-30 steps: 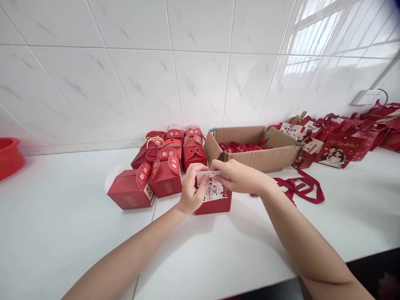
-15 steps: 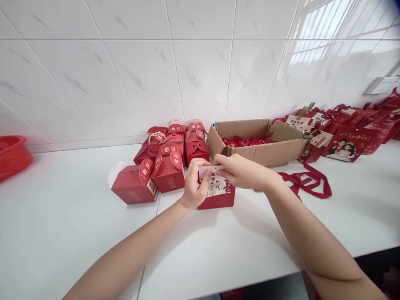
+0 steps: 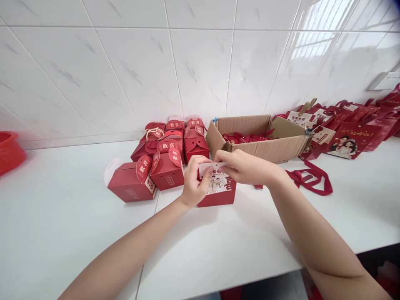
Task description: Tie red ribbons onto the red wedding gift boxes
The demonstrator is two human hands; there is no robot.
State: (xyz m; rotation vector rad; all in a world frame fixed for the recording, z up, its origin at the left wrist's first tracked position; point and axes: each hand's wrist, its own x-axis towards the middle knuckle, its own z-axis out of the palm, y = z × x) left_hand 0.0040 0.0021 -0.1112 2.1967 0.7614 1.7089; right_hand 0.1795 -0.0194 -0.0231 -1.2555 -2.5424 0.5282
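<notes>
The left hand (image 3: 197,180) and right hand (image 3: 239,166) pinch the top of a bride-and-groom gift bag (image 3: 218,198) — lettering partly covered — standing beside red boxes (image 3: 168,174) marked "歡喜"; white counter (image 3: 237,246) stretches between bag and front edge.

On the red boxes (image 3: 168,178) at nine o'clock I read 歡喜 (image 3: 169,146); gold script (image 3: 355,135) on a red bag (image 3: 353,143) at three is perhaps 我们结婚啦.
</notes>
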